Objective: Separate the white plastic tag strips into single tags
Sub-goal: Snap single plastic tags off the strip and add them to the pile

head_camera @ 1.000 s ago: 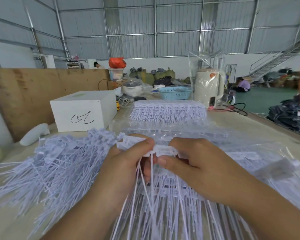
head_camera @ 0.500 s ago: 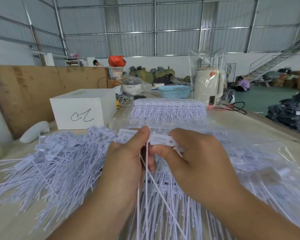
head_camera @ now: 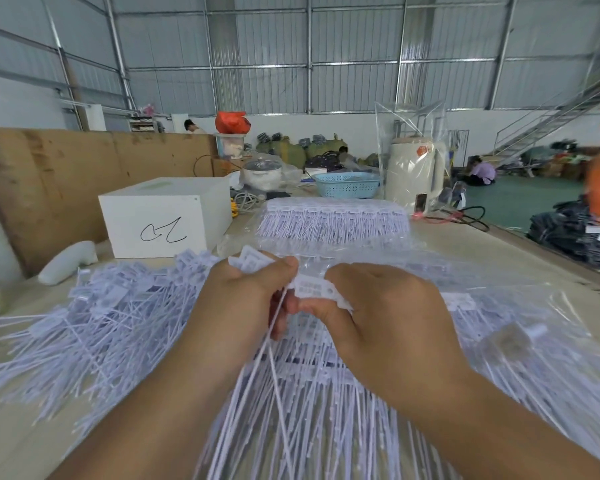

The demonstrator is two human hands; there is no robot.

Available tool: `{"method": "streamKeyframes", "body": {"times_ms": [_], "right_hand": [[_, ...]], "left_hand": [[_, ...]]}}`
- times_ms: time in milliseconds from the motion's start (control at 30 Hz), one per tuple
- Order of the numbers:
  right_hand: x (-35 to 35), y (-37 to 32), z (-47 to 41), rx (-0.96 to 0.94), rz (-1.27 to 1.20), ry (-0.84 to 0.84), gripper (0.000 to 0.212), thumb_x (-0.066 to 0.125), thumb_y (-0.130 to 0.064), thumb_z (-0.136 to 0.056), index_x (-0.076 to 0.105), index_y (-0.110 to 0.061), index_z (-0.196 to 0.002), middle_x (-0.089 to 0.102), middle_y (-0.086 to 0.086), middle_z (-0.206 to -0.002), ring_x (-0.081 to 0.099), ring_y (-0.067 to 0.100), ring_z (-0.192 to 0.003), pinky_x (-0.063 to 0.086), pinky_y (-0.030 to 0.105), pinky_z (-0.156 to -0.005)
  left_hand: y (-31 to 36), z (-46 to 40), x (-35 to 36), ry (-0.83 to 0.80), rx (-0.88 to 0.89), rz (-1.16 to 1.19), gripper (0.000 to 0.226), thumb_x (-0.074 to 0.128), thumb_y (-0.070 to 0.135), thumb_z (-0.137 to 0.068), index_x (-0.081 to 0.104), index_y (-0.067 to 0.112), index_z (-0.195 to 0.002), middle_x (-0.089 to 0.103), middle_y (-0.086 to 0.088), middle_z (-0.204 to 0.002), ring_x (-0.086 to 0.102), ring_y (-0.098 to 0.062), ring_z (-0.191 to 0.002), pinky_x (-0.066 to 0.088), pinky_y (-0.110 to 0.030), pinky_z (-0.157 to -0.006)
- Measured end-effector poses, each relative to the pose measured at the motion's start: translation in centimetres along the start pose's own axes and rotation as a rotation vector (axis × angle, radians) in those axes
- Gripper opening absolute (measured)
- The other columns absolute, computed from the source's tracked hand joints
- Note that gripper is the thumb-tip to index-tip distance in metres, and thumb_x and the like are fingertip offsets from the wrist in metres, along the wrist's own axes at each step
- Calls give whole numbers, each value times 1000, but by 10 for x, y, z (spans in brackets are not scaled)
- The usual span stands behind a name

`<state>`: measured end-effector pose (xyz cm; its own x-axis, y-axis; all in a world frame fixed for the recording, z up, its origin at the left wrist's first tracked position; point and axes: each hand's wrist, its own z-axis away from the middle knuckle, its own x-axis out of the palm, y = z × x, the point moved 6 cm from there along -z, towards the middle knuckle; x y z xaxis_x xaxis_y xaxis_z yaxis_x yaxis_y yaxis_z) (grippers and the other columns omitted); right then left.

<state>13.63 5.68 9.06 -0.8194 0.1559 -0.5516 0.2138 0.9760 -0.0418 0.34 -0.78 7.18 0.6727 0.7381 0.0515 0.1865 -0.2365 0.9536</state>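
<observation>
At the frame's centre, above the worktop, the left hand pinches freed tags while the right hand grips the remaining tag strip, seemingly to snap off the next tag.

Perhaps "CL" scrawl on white box

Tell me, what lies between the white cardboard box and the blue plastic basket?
In the head view, a glass-lidded pot wrapped in clear plastic, with tangled cables beside it.

A warehouse workshop: corrugated metal walls, steel staircase, bundled goods along the floor.
</observation>
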Motion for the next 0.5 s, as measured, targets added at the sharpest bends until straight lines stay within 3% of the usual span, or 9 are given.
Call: {"method": "streamKeyframes", "body": {"times_ms": [133,233,367,500], "right_hand": [[0,-4,-2,-132,-21,-38,41,51,-43,-89,35,-16,-62,24,-9,-55,30,17,-44,24,24,-42],[-1,-3,-4,-182,-73,-65,40,50,-40,-89,42,-12,-61,25,-8,-56,31,17,-46,25,24,-44],[-2,-1,-5,-233,-109,-69,37,57,-27,-93,49,-9,-62,31,-5,-56,36,20,-47,34,31,-43],[2,2,-4,-236,-95,-99,27,65,-21,-88,55,-9,-65,36,-5,-58,41,21,-49,37,32,-47]], "left_hand": [[-6,-2,-1,-97,-124,-7,37,65,14,-87,59,12,-50,53,-15,-47,38,-19,-30,34,-19,-34],[-11,-1,1,-150,-227,45,38,66,14,-82,59,14,-45,51,-13,-45,36,-16,-29,30,-16,-35],[-23,6,14,-326,-521,306,18,66,18,-65,56,9,-53,44,-6,-42,33,-8,-26,26,-13,-29],[-29,8,18,-365,-589,344,19,70,17,-62,52,11,-59,42,-4,-44,33,-7,-26,26,-13,-28]]}}
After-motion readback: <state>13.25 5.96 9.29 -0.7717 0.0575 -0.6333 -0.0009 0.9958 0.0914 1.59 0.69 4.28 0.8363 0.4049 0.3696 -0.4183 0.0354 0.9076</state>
